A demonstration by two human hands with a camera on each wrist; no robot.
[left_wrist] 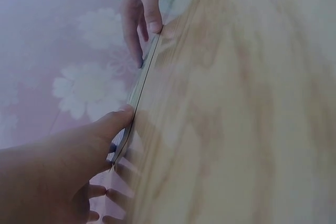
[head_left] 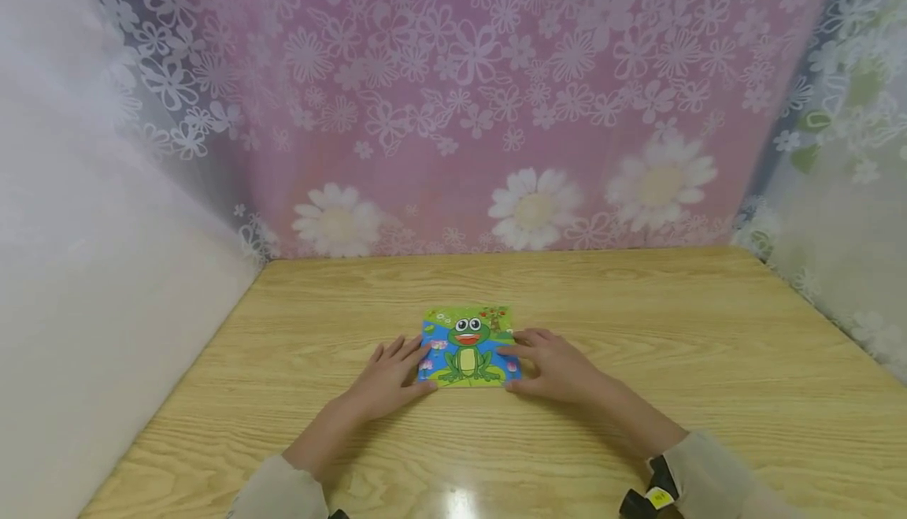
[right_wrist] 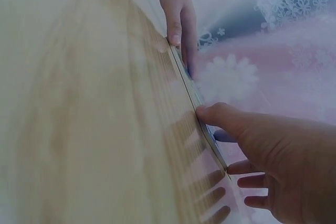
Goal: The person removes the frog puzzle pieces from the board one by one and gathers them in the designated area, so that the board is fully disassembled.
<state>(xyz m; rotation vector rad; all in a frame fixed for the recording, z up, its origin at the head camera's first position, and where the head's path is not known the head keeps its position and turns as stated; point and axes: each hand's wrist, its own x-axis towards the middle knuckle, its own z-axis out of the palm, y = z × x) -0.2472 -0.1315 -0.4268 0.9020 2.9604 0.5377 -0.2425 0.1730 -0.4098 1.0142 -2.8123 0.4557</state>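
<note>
head camera view: a person sits at a light wooden table [head_left: 638, 330] with both forearms stretched forward. a small square frog puzzle board [head_left: 468, 346] lies flat near the middle of the table, showing a green cartoon frog on a blue and green background. the left hand [head_left: 392, 377] rests palm down on the table at the board's left edge, fingers extended and relaxed, their tips touching the edge. the right hand [head_left: 553, 363] lies at the board's right edge, fingers loosely bent, with the fingertips reaching over the edge onto the picture. neither hand is closed around the board.

left wrist view: the thin frog puzzle board [left_wrist: 137, 90] appears edge on, flat against the wood. the left hand [left_wrist: 63, 171] has its thumb against the near edge, and the right hand [left_wrist: 140, 9] touches the far edge with its fingertips.

right wrist view: the same board [right_wrist: 197, 106] edge on, with the right hand [right_wrist: 273, 156] thumb on its near edge and the left hand [right_wrist: 178, 17] at the far edge.

behind the table hangs a pink curtain [head_left: 460, 94] printed with white flowers, with sheer white lace over it. a plain pale wall [head_left: 85, 283] stands to the left.
</note>
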